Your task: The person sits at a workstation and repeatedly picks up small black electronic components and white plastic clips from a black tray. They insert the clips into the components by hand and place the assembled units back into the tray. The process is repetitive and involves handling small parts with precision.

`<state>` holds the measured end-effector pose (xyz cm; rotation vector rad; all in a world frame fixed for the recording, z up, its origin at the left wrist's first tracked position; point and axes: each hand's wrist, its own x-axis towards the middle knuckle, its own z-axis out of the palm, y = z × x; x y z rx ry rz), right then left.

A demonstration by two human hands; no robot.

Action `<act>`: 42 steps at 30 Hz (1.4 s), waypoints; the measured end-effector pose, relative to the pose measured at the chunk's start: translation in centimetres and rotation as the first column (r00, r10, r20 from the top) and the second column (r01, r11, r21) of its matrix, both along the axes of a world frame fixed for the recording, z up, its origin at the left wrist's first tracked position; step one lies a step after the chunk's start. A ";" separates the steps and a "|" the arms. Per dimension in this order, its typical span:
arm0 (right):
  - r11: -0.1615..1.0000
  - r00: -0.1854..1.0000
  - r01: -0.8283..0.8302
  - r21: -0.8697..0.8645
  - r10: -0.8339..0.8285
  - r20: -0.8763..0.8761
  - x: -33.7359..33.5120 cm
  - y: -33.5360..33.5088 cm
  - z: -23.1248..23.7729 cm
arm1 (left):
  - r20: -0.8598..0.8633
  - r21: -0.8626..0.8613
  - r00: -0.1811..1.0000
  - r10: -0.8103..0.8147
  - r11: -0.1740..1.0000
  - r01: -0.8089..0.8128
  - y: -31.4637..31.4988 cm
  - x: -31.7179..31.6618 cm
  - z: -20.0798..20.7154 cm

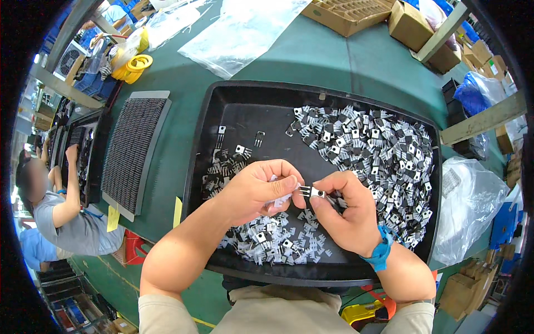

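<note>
Over a large black tray (261, 88), my two hands meet. My right hand (350, 214), with a blue band at its wrist, pinches a three-legged transistor (316, 192) by its body between thumb and fingertip. Its metal legs point left toward my left hand (258, 186). Curled closed, that hand holds several small white plastic pieces (278, 202), one at the leg tips; whether it is on them I cannot tell. A big heap of loose transistors (384, 161) fills the tray's right side. Below my left hand lies a pile of white-pronged parts (267, 245).
A grey board (133, 150) with dense rows of dark parts lies left of the tray. Clear plastic sheeting (236, 36) and a cardboard box (350, 14) are at the back. A clear bag (467, 206) sits right. At far left, a person (75, 209) works at another tray.
</note>
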<state>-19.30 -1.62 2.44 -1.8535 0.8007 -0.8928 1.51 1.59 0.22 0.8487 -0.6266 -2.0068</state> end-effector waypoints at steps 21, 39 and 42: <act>0.989 0.995 -0.094 0.111 0.097 -0.025 -0.3 -0.7 0.0 | 0.181 -0.030 0.979 -0.092 0.995 0.099 0.3 -0.2 0.7; 0.986 0.992 -0.114 0.120 0.119 -0.031 0.2 -0.1 -0.8 | 0.443 -0.095 0.896 -0.033 0.992 0.083 0.2 -0.6 1.2; 0.965 0.990 -0.143 0.221 0.141 0.022 0.1 -0.6 -1.2 | 0.452 -0.081 0.891 -0.027 0.994 0.071 0.2 -0.5 1.3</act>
